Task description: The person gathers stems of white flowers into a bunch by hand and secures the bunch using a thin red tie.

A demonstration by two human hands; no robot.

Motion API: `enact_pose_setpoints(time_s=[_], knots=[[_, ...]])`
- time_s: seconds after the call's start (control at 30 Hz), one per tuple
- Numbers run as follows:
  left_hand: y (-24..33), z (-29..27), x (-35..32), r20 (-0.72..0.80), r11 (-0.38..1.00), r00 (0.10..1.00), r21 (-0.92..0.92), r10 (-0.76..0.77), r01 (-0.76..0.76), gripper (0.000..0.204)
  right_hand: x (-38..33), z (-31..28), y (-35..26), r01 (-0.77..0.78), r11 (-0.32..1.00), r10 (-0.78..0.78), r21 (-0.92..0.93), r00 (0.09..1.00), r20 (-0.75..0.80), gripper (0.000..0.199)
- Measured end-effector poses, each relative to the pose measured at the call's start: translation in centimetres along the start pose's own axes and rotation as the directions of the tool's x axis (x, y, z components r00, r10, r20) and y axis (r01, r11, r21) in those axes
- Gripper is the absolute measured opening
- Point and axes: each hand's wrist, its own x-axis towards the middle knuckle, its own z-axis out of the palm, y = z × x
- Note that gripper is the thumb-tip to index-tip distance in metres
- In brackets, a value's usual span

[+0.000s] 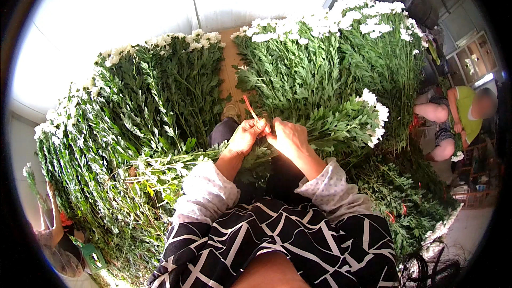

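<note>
A thin red strip (pixel 249 105) sticks up from my left hand (pixel 246 137), whose thumb and fingers are pinched on it. Close beside it, my right hand (pixel 292 137) is closed with curled fingers; what it grips is hidden. Both hands are over a bunch of white chrysanthemums (pixel 337 126) lying crosswise in front of me. Its white blooms point right, and leafy stems show on the left, by my left wrist. Where the strip meets the bunch is covered by my fingers.
Dense rows of cut white chrysanthemums stand at the left (pixel 154 85) and far right (pixel 320 58), with a brown strip of floor (pixel 229 64) between. More bundles with red ties (pixel 392 217) lie at lower right. A person in yellow-green (pixel 469 112) sits right; another person's arm (pixel 53 213) shows left.
</note>
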Motion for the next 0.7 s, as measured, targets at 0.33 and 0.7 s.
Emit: enact_pose_setpoints(time_s=[0.33,0.7], knots=[[-0.8,-0.7,0.3,0.023,0.998,0.998,0.033,0.060,-0.061,0.027,0.4,-2.1,1.6,-0.061,0.832,-0.124,0.551,0.948,0.292,0.024],[0.3,-0.4,1.8,-0.095,-0.038,0.946,0.993,0.310,0.113,0.035,-10.0,-2.7,4.0,0.134,0.962,-0.191,0.238,0.953,0.235,0.018]])
